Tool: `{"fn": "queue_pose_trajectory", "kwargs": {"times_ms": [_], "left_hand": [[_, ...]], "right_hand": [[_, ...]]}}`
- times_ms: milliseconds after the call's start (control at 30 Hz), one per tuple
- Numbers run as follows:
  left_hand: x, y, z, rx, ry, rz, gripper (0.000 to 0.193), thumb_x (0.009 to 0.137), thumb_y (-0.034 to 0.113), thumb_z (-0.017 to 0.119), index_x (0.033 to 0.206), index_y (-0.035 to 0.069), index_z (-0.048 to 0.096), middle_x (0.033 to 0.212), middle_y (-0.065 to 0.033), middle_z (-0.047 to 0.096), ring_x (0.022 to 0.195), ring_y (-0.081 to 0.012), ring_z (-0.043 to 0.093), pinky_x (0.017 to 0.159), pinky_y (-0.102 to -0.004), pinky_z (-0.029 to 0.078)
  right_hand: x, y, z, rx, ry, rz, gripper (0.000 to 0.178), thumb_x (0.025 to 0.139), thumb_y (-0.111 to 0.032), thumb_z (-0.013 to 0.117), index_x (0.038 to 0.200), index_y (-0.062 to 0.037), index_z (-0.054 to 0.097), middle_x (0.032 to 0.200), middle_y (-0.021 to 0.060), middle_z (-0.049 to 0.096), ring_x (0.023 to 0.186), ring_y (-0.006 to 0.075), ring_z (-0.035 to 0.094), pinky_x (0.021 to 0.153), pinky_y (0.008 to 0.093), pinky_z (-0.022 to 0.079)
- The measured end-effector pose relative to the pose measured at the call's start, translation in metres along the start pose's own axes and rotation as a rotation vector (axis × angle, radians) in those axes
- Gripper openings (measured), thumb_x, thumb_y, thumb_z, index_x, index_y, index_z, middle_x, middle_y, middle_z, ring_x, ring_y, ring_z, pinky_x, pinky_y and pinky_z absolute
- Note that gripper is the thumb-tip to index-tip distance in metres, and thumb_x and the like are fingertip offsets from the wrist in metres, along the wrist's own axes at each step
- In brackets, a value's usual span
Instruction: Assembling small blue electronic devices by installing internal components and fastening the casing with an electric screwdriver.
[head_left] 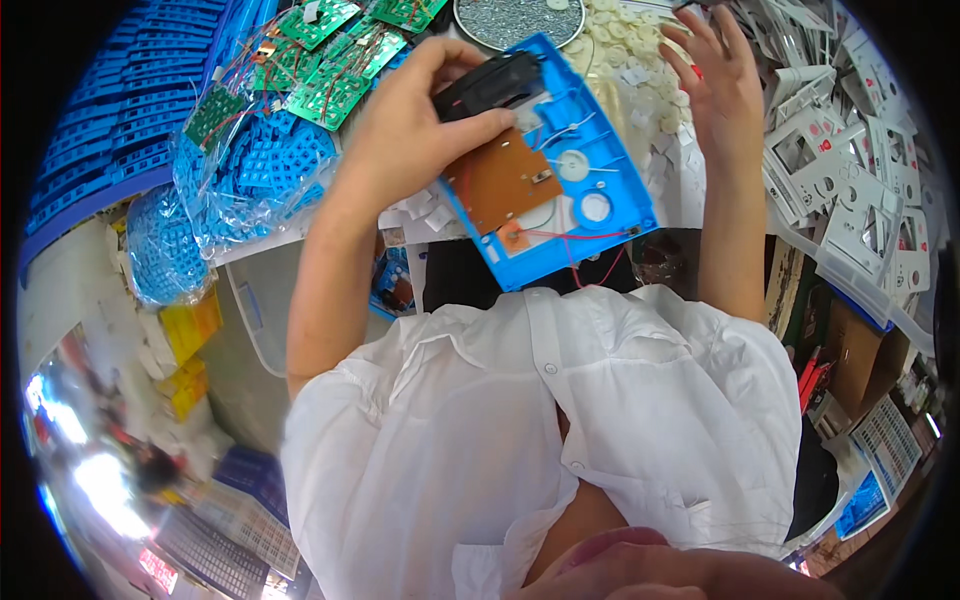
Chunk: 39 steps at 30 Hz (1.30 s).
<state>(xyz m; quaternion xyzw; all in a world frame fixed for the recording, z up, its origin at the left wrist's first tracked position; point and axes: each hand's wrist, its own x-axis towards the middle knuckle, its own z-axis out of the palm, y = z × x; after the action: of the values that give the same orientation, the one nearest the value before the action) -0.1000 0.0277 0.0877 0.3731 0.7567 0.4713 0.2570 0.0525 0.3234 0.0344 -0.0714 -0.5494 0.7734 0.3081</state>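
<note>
My left hand (425, 125) grips a blue plastic casing (625, 185) by its upper left side, thumb across the inside. The casing is tilted, its open inner side facing up. Fixed in it are a brown circuit board (505, 180), a black part (490, 88) under my fingers, a white round wheel (572, 165) and thin red wires (585, 236). My right hand (715, 75) is raised to the right of the casing, apart from it, fingers spread. A small dark thing shows at its fingertips by the top edge; what it is I cannot make out.
Green circuit boards (335, 85) with wires lie at the upper left, near bagged blue plastic parts (270, 165). A round tray of small metal pieces (515, 22) sits at the back. White round parts (625, 50) lie beside it. Printed white panels (845, 170) are heaped at the right.
</note>
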Motion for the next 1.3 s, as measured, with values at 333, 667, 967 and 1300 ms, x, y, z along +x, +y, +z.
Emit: {"fn": "queue_pose_trajectory", "kwargs": {"times_ms": [333, 667, 967, 1300], "left_hand": [[-0.205, -0.008, -0.129, 0.247, 0.144, -0.401, 0.054, 0.076, 0.009, 0.081, 0.126, -0.001, 0.061, 0.107, -0.0093, 0.067, 0.096, -0.018, 0.064, 0.088, -0.0322, 0.051], [-0.402, -0.191, -0.12, -0.114, 0.557, -0.998, 0.048, 0.083, 0.021, 0.082, 0.122, 0.004, 0.062, 0.092, -0.0054, 0.065, 0.087, -0.013, 0.06, 0.074, -0.0264, 0.048], [-0.528, -0.372, 0.094, -0.22, 0.667, -1.019, 0.048, 0.085, 0.042, 0.077, 0.117, 0.008, 0.063, 0.106, -0.0114, 0.057, 0.093, -0.0265, 0.059, 0.072, -0.0486, 0.057], [-0.328, -0.286, -0.146, 1.174, 1.525, -0.352, 0.074, 0.089, 0.02, 0.078, 0.146, -0.008, 0.04, 0.139, -0.0308, 0.046, 0.128, -0.0437, 0.048, 0.108, -0.0552, 0.042]], "right_hand": [[-0.014, -0.021, -0.02, -0.467, -0.026, 0.211, 0.044, 0.096, -0.011, 0.068, 0.137, 0.0007, 0.061, 0.118, 0.0095, 0.071, 0.103, 0.0151, 0.066, 0.094, 0.0294, 0.051], [-0.01, -0.011, 0.026, -0.559, -0.411, 0.209, 0.034, 0.099, -0.004, 0.064, 0.132, 0.0045, 0.063, 0.107, 0.0068, 0.068, 0.102, 0.0138, 0.063, 0.094, 0.0286, 0.049], [-0.019, -0.03, 0.026, -0.552, -0.366, 0.074, 0.039, 0.097, 0.001, 0.065, 0.136, 0.0026, 0.06, 0.105, 0.0056, 0.068, 0.1, 0.0126, 0.063, 0.091, 0.0266, 0.049], [-0.013, -0.051, 0.038, -0.469, -0.188, -0.089, 0.065, 0.095, 0.002, 0.063, 0.155, -0.0001, 0.038, 0.111, 0.0148, 0.069, 0.091, 0.014, 0.066, 0.086, 0.0297, 0.053]]}}
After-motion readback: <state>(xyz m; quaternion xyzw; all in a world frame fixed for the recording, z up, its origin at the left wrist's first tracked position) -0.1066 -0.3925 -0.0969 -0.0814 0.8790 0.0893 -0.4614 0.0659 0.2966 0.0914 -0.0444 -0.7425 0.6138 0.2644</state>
